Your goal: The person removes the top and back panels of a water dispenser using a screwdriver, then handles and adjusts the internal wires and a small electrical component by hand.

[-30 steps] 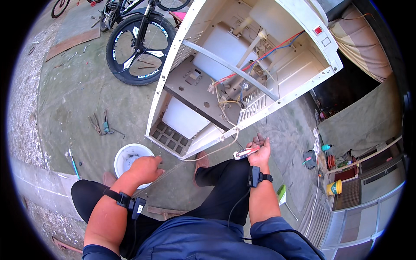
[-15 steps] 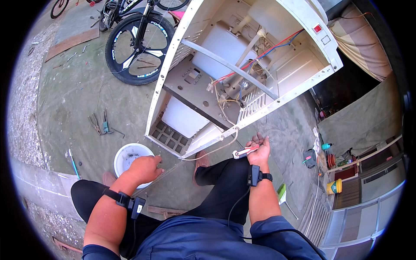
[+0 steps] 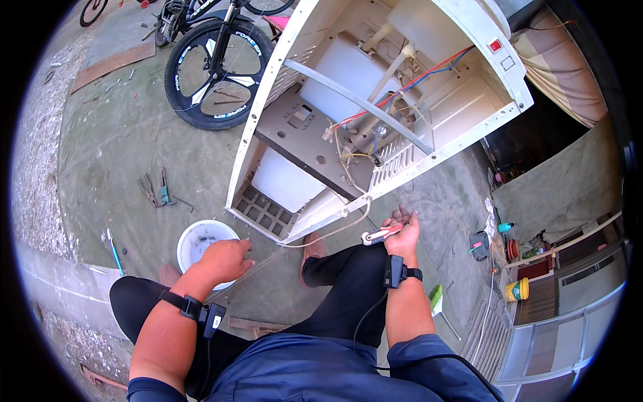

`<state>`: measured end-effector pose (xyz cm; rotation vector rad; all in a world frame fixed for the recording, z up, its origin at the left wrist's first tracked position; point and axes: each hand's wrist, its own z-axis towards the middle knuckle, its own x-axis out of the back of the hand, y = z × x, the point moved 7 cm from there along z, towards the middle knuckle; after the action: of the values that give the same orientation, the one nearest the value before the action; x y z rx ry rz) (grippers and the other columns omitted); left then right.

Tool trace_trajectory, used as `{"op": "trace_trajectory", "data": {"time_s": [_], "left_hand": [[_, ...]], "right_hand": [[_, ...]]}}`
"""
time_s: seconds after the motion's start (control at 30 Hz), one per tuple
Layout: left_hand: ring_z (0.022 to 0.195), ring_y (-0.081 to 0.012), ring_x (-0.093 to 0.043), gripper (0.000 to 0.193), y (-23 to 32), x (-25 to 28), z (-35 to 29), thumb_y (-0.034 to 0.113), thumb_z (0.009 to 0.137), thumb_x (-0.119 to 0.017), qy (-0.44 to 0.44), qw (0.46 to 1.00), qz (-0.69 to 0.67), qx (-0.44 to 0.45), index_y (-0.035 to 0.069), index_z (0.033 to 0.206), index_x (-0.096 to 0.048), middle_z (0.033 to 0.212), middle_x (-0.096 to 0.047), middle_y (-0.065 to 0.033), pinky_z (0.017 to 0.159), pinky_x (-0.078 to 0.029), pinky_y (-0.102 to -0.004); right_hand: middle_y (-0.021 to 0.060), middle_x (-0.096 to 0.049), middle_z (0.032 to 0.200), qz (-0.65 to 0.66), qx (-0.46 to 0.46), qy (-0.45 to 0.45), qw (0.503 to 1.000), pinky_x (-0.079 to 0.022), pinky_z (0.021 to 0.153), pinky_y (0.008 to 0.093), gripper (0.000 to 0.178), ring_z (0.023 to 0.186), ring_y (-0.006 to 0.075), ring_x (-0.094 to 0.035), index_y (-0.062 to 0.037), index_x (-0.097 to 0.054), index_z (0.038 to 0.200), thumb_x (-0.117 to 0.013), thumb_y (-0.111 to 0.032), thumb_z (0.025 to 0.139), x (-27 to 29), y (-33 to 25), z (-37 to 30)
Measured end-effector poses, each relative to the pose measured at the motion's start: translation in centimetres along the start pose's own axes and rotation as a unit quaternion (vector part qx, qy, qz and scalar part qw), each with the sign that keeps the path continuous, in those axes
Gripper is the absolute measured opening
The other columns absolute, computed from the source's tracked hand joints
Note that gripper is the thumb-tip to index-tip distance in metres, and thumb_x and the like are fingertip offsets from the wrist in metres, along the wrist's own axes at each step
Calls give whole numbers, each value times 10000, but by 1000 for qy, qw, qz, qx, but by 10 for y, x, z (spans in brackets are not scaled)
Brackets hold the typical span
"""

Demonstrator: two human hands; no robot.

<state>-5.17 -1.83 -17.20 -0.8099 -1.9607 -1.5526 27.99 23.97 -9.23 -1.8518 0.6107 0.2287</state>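
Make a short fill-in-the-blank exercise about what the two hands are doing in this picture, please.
1. The right hand holds a screwdriver with a red and ____ handle.
2. The left hand rests on the rim of a round ____ bowl.
3. Behind the opened white appliance stands a ____ wheel.

Missing words: white; white; bicycle

We are in an outdoor yard used as a repair spot. We sit on bare concrete ground point(image 3: 134, 154) with an opened white cooler cabinet point(image 3: 375, 100), its wiring exposed. Pliers point(image 3: 155, 189) lie loose on the ground, a bicycle point(image 3: 214, 60) is parked behind, and a fabric awning point(image 3: 569, 74) hangs nearby.
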Motion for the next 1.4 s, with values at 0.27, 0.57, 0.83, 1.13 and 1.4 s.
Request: {"op": "trace_trajectory", "data": {"time_s": [0.27, 0.57, 0.83, 1.13, 1.4], "left_hand": [[858, -381, -671, 342, 1, 1, 0, 268, 850, -686, 11, 1000, 7, -5, 32, 1096, -651, 888, -712, -172, 768, -523, -482], [895, -394, -667, 381, 3, 1, 2, 302, 865, -666, -16, 1000, 5, 3, 22, 1120, -626, 912, -696, -206, 772, -524, -501], [898, -390, -666, 386, 1, 0, 0, 303, 861, -665, -17, 1000, 12, 1, 26, 1128, -627, 930, -694, -200, 778, -526, -495], [912, -383, -670, 380, 1, 1, -1, 304, 857, -671, -13, 1000, 5, 0, 38, 1127, -638, 918, -701, -197, 787, -526, -494], [916, -383, -669, 396, -3, 2, -3, 308, 857, -675, 3, 1000, 3, 0, 40, 1147, -638, 921, -705, -191, 798, -525, -488]], "right_hand": [[70, -572, 828, -1, 0, -11, 1000, -476, 616, 328, 449, 542, 125, -440, -43, -610, 1061, -421, -450, 1034, 3, 0, 3], [56, -583, 805, 1, 4, -3, 1000, -467, 612, 312, 461, 556, 125, -454, -63, -623, 1037, -388, -460, 1041, 6, -1, 7], [38, -599, 775, -13, -7, 6, 1000, -467, 609, 312, 448, 561, 124, -470, -86, -648, 968, -398, -451, 1039, -5, 0, -9], [42, -597, 801, -15, 6, 7, 1000, -443, 614, 324, 432, 647, 180, -512, -79, -635, 974, -423, -450, 1033, 0, 0, -3], [8, -623, 863, -163, 295, -28, 941, -423, 622, 307, 321, 759, 143, -564, -99, -640, 982, -554, -408, 1000, -77, -146, -53]]}}
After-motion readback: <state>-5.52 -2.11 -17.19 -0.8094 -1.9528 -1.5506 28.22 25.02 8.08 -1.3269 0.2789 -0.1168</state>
